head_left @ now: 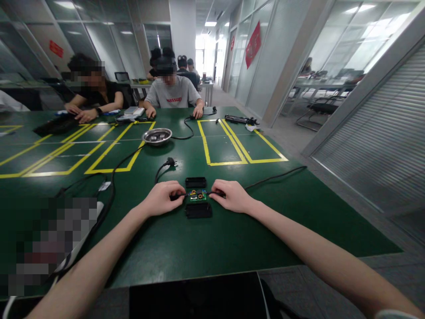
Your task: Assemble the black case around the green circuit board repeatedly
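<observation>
A small green circuit board (198, 196) with copper-wound coils lies between my two hands. My left hand (165, 198) pinches the black cable at the board's left end; that cable curves back to a plug (171, 162). On the other side, my right hand (229, 196) is closed on the black cable (275, 178) that leaves the board's right end and trails toward the table's right edge. One black plastic case half (195, 182) sits just beyond the board. The other case half (198, 210) lies on the near side, its hollow facing up.
A metal bowl (157, 136) with small parts stands farther back on the green table (159, 252). Yellow tape (229, 164) marks rectangles there. Two people sit across, hands on the table. A black tool-like object (241, 119) lies far right; a cable (113, 186) runs along the left.
</observation>
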Demonstrator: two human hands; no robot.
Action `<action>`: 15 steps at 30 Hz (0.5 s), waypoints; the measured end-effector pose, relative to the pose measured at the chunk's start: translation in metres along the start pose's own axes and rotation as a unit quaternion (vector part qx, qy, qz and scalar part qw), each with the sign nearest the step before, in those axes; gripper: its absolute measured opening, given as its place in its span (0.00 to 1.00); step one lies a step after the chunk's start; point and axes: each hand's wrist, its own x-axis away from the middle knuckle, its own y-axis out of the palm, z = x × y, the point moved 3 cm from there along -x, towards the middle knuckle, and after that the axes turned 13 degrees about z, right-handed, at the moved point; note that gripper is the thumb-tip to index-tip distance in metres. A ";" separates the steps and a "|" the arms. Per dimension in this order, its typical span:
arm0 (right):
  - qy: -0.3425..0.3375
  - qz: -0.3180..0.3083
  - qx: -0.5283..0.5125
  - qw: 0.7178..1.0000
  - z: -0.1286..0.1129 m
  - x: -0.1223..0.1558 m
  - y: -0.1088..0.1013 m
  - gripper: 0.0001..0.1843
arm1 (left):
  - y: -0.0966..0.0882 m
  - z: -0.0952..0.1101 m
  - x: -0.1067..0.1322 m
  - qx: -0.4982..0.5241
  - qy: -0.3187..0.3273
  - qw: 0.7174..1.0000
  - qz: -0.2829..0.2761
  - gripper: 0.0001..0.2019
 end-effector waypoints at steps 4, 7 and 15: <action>-0.036 0.076 -0.042 0.996 -0.006 0.000 -0.010 0.08 | -0.003 0.002 -0.003 0.092 -0.093 0.991 0.025 0.08; -0.079 0.080 -0.079 0.990 -0.015 0.003 -0.015 0.09 | -0.003 0.002 -0.003 0.184 -0.185 0.964 -0.051 0.10; -0.104 -0.023 -0.099 0.989 -0.020 0.006 -0.010 0.08 | 0.000 0.002 0.003 0.247 -0.244 0.920 -0.180 0.09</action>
